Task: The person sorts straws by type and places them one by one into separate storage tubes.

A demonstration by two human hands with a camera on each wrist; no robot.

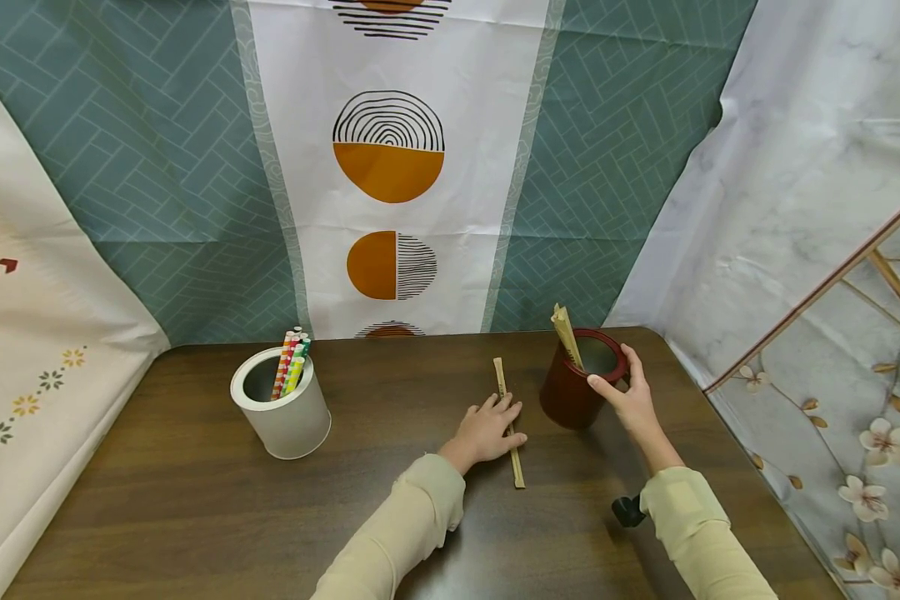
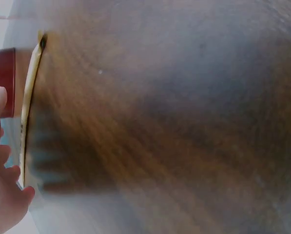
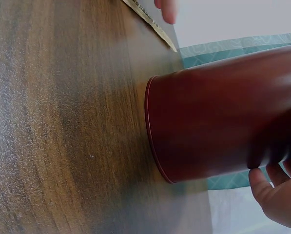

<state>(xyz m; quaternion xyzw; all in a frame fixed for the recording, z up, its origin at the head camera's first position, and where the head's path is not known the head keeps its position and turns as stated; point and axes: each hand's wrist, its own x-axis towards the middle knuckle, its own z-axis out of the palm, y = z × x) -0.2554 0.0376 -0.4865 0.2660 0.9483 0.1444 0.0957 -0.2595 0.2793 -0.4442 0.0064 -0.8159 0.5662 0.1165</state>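
Note:
My left hand (image 1: 486,429) reaches over a slim paper-wrapped stick (image 1: 517,468) that lies on the table, its fingers loosely spread. In the left wrist view the fingers show beside the pale stick (image 2: 30,83), with their shadows on the wood. My right hand (image 1: 634,406) grips the upper right side of a dark red canister (image 1: 565,398), thumb at the rim. Several more paper-wrapped sticks (image 1: 565,333) lean out of its mouth. The right wrist view shows the canister's smooth wall (image 3: 218,117) and fingers (image 3: 266,187) around its upper part.
At the left stands a white canister (image 1: 294,427) with several colourful striped straws (image 1: 291,367) in it. The brown wooden table (image 1: 172,492) ends at the back against a hanging green and white cloth (image 1: 195,283). A floral cloth (image 1: 862,417) borders the right side.

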